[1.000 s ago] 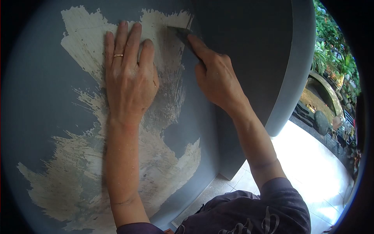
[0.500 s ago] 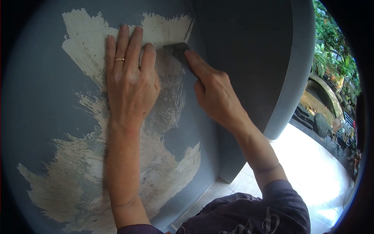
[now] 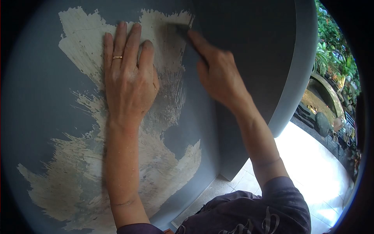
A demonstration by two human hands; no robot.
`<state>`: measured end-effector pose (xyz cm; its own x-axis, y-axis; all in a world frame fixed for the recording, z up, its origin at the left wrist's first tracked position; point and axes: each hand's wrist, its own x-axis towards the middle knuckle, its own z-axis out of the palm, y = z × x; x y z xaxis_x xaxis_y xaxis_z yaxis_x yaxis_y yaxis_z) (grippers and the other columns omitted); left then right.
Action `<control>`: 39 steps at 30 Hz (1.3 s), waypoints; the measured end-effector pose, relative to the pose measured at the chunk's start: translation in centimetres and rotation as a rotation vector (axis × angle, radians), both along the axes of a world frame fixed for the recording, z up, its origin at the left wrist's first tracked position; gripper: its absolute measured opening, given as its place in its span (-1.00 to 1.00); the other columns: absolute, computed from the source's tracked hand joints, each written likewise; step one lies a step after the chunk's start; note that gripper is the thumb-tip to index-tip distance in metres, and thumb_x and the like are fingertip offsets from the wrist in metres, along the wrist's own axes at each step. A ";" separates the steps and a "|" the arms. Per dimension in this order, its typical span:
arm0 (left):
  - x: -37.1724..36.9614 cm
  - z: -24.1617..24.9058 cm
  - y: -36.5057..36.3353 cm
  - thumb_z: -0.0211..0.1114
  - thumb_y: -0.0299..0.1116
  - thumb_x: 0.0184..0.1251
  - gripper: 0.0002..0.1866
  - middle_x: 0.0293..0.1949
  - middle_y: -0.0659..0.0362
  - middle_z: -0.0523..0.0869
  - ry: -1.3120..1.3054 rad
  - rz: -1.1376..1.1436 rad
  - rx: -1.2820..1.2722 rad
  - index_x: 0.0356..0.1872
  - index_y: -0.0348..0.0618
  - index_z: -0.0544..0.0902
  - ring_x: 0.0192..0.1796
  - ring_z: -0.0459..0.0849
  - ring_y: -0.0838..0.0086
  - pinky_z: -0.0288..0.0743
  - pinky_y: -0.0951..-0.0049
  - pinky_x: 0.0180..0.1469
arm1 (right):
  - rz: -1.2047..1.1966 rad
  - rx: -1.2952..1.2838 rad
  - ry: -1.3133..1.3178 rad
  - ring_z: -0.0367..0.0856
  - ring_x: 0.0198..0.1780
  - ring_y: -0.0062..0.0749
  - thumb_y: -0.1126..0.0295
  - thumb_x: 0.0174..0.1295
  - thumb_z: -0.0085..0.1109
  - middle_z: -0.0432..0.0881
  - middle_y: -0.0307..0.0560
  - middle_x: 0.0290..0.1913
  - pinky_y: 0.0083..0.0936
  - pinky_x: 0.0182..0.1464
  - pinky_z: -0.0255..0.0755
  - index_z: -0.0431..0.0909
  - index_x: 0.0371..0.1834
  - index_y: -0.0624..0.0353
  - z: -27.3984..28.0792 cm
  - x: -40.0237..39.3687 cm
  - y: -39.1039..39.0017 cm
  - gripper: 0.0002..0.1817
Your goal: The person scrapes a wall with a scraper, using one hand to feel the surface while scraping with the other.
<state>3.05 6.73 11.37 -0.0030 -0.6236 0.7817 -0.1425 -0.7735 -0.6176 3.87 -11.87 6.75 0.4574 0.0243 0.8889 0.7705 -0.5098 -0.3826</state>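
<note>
The person's left hand (image 3: 130, 85) lies flat against the pale patch (image 3: 80, 33) on the grey wall (image 3: 35, 97), its fingers (image 3: 133, 45) slightly spread and pointing up, a ring (image 3: 117, 57) on one of them. Over to its right, the right hand (image 3: 220, 74) has its fingers closed round a dark scraper (image 3: 182, 31), the index stretched along it. That tool is up at the patch's upper right, its blade blurred; I can't tell whether its edge touches the surface. Beyond the right arm, bright floor tiles (image 3: 247, 181) run toward green plants (image 3: 333, 35).
</note>
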 end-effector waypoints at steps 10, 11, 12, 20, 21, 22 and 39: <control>-0.1 0.0 0.0 0.15 -0.52 0.18 -0.80 0.14 -0.02 0.61 0.022 0.011 0.000 -0.20 -0.23 0.67 0.35 0.42 0.07 0.13 -0.03 0.48 | -0.002 -0.014 -0.117 0.54 0.13 0.18 0.74 0.04 -0.13 0.49 0.38 0.17 -0.21 0.24 0.47 0.37 0.25 0.44 -0.8 -0.2 0.1 -0.42; -0.1 0.0 0.0 0.18 -0.51 0.16 -0.84 0.11 -0.03 0.62 0.014 0.002 0.005 -0.24 -0.23 0.66 0.33 0.44 0.05 0.14 -0.02 0.48 | 0.009 0.001 -0.050 0.53 0.13 0.18 0.74 0.04 -0.13 0.48 0.38 0.18 -0.21 0.24 0.46 0.37 0.25 0.44 -0.3 -0.3 -0.1 -0.42; -0.1 0.0 0.0 0.18 -0.51 0.16 -0.84 0.11 -0.03 0.62 0.014 0.004 0.007 -0.24 -0.23 0.66 0.33 0.44 0.05 0.14 -0.02 0.48 | 0.018 0.016 0.013 0.53 0.14 0.18 0.74 0.04 -0.12 0.47 0.37 0.19 -0.21 0.25 0.46 0.37 0.25 0.43 0.5 -0.5 -0.3 -0.42; 0.0 0.0 -0.1 0.19 -0.51 0.16 -0.84 0.12 -0.04 0.62 0.008 -0.014 -0.001 -0.25 -0.23 0.66 0.34 0.44 0.05 0.13 -0.02 0.48 | 0.048 -0.018 -0.083 0.52 0.15 0.20 0.74 0.03 -0.11 0.47 0.37 0.19 -0.21 0.26 0.45 0.39 0.23 0.44 -2.0 -0.8 0.4 -0.43; -0.1 0.0 -0.1 0.16 -0.52 0.18 -0.81 0.15 -0.03 0.60 0.022 -0.003 -0.003 -0.21 -0.24 0.67 0.36 0.42 0.06 0.13 -0.03 0.48 | 0.040 -0.002 -0.086 0.51 0.15 0.21 0.74 0.03 -0.10 0.47 0.37 0.19 -0.21 0.26 0.45 0.38 0.23 0.44 -1.3 -0.1 0.0 -0.42; -0.4 -0.2 -0.1 0.13 -0.54 0.20 -0.78 0.17 -0.02 0.59 0.040 0.010 -0.004 -0.17 -0.25 0.68 0.37 0.40 0.07 0.13 -0.04 0.47 | 0.035 0.015 -0.085 0.51 0.15 0.21 0.75 0.03 -0.10 0.47 0.37 0.19 -0.21 0.27 0.44 0.38 0.24 0.44 -0.8 0.2 -0.3 -0.42; -0.8 -0.4 0.0 0.08 -0.49 0.28 -0.74 0.22 0.00 0.57 0.089 0.083 0.021 -0.08 -0.23 0.66 0.38 0.41 0.14 0.09 -0.03 0.49 | -0.024 -0.073 -0.148 0.49 0.16 0.32 0.72 0.06 -0.09 0.33 0.41 0.32 -0.12 0.21 0.49 0.33 0.28 0.44 -1.0 1.3 -1.0 -0.41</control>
